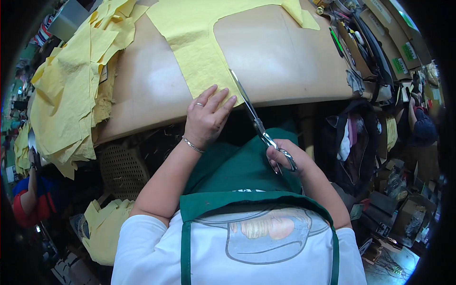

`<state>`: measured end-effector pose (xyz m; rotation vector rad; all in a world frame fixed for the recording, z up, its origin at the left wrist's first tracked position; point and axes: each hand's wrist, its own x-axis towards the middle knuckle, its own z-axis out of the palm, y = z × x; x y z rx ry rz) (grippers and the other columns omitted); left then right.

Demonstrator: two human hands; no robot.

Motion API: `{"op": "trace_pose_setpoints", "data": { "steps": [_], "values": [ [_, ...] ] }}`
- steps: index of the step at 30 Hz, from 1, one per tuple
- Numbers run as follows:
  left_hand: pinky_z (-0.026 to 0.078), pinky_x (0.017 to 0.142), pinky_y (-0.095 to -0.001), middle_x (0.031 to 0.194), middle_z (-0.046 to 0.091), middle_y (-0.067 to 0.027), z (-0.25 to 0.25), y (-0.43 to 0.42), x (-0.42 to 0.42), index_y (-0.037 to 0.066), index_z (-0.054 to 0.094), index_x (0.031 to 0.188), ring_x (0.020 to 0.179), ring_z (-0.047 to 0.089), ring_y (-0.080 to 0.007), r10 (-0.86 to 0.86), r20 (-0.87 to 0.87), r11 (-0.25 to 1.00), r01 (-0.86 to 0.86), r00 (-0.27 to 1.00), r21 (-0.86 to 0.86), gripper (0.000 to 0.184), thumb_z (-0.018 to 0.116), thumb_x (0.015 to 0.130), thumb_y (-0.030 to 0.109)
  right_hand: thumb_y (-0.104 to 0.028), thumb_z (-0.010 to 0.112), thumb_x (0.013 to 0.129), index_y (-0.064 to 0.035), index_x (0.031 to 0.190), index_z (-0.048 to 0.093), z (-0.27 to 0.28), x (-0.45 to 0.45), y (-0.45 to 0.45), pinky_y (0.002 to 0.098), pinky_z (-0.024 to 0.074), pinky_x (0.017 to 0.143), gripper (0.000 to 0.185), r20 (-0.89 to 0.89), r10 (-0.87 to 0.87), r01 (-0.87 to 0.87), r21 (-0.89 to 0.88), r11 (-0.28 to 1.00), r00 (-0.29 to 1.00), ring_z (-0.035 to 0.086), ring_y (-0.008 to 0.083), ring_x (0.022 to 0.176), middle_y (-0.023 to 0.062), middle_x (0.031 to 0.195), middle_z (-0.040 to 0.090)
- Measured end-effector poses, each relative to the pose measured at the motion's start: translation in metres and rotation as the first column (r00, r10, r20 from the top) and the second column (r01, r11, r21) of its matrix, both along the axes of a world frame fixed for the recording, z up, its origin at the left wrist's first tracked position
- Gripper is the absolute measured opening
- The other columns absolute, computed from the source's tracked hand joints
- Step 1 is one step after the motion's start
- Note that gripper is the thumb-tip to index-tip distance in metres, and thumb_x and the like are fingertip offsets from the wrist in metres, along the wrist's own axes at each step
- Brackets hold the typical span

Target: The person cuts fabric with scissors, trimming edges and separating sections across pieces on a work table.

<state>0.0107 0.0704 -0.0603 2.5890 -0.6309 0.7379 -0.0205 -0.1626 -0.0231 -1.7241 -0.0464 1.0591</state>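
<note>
A yellow piece of cloth (197, 52) lies across the table, with a strip of it reaching the near edge. My left hand (208, 116) rests flat on the end of this strip, fingers stretched out and a little apart. In my right hand (290, 154) is a pair of long metal scissors (257, 122), thumb and fingers in the handles. The scissors point away from me, and their blades run along the right edge of the strip, close to its corner. The blades look nearly together; whether cloth lies between them I cannot tell.
Yellow cloth pieces (66, 95) are heaped on the left of the table (285, 61) and hang over its edge. Pens and boxes (380, 28) crowd the far right. A dark bag (356, 142) hangs at right. At far left sits another person (29, 194).
</note>
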Motion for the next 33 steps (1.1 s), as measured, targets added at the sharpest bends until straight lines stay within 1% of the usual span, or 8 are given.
{"op": "trace_pose_setpoints", "data": {
  "steps": [2,5,8,14,20,26,29,33],
  "values": [
    [0.045,0.075,-0.0361,0.104,0.057,-0.0042,-0.001,-0.002,-0.002,0.016,0.061,0.100,0.100,0.052,-0.0258,-0.011,0.008,1.000,0.011,1.000,-0.010,0.033,0.064,0.068,0.009,-0.074,0.048,0.062,-0.0053,0.072,0.049,-0.003,0.004,0.003,0.0219,0.0412,0.047,0.070,-0.004,0.015,-0.015,0.029,0.999,1.000,0.049,0.0089,0.049,0.0009,0.057,0.047],
    [0.045,0.074,-0.0361,0.103,0.057,-0.0042,0.000,-0.003,-0.008,0.016,0.062,0.099,0.099,0.052,-0.0259,-0.017,0.003,1.000,0.017,1.000,-0.005,0.031,0.064,0.069,0.009,-0.074,0.048,0.061,-0.0054,0.072,0.049,-0.005,0.004,0.006,0.0217,0.0413,0.048,0.070,-0.040,-0.013,0.014,0.022,1.000,0.999,0.049,0.0090,0.050,0.0006,0.057,0.046],
    [0.045,0.074,-0.0358,0.103,0.057,-0.0041,-0.001,-0.004,-0.009,0.016,0.062,0.099,0.099,0.052,-0.0256,-0.028,0.008,1.000,0.028,1.000,-0.009,0.031,0.064,0.069,0.010,-0.075,0.048,0.060,-0.0056,0.072,0.049,-0.003,0.003,0.006,0.0217,0.0414,0.048,0.070,-0.033,-0.019,0.020,0.002,1.000,0.999,0.048,0.0089,0.050,0.0006,0.057,0.046],
    [0.045,0.075,-0.0358,0.102,0.057,-0.0045,-0.001,-0.007,-0.011,0.015,0.062,0.099,0.098,0.053,-0.0255,-0.031,0.004,0.999,0.031,1.000,-0.026,0.031,0.064,0.069,0.010,-0.075,0.050,0.059,-0.0064,0.067,0.048,-0.001,-0.001,0.008,0.0217,0.0403,0.045,0.069,0.022,-0.060,0.060,-0.019,0.998,0.998,0.048,0.0086,0.047,0.0003,0.054,0.046],
    [0.045,0.076,-0.0363,0.102,0.058,-0.0053,-0.001,-0.008,-0.011,0.014,0.062,0.099,0.096,0.054,-0.0261,-0.036,-0.009,0.999,0.036,0.999,-0.040,0.031,0.064,0.068,0.009,-0.072,0.053,0.060,-0.0068,0.063,0.048,-0.003,-0.006,0.007,0.0212,0.0387,0.041,0.065,0.028,-0.108,0.109,-0.043,0.993,0.994,0.047,0.0081,0.043,0.0001,0.052,0.045],
    [0.045,0.074,-0.0358,0.101,0.058,-0.0051,-0.002,-0.009,-0.011,0.015,0.062,0.099,0.095,0.054,-0.0257,-0.026,-0.011,0.999,0.025,1.000,-0.041,0.031,0.065,0.068,0.011,-0.068,0.054,0.064,-0.0064,0.062,0.048,-0.001,-0.007,0.008,0.0212,0.0387,0.040,0.062,0.038,-0.093,0.095,-0.069,0.993,0.995,0.047,0.0078,0.042,-0.0001,0.050,0.046],
    [0.045,0.074,-0.0355,0.101,0.058,-0.0048,-0.001,-0.010,-0.012,0.015,0.062,0.099,0.095,0.054,-0.0252,-0.015,-0.013,0.999,0.015,1.000,-0.035,0.031,0.065,0.068,0.011,-0.066,0.053,0.066,-0.0062,0.062,0.048,0.001,-0.007,0.009,0.0212,0.0387,0.040,0.061,0.039,-0.078,0.082,-0.108,0.991,0.996,0.048,0.0076,0.042,0.0000,0.050,0.046],
    [0.046,0.073,-0.0353,0.100,0.058,-0.0045,-0.001,-0.011,-0.012,0.014,0.062,0.099,0.093,0.055,-0.0245,-0.015,-0.002,0.999,0.014,1.000,-0.048,0.031,0.065,0.068,0.010,-0.068,0.053,0.065,-0.0059,0.063,0.049,0.000,-0.006,0.007,0.0222,0.0398,0.042,0.062,0.034,-0.059,0.062,-0.107,0.992,0.998,0.048,0.0084,0.043,0.0006,0.051,0.047]
  ]
}}
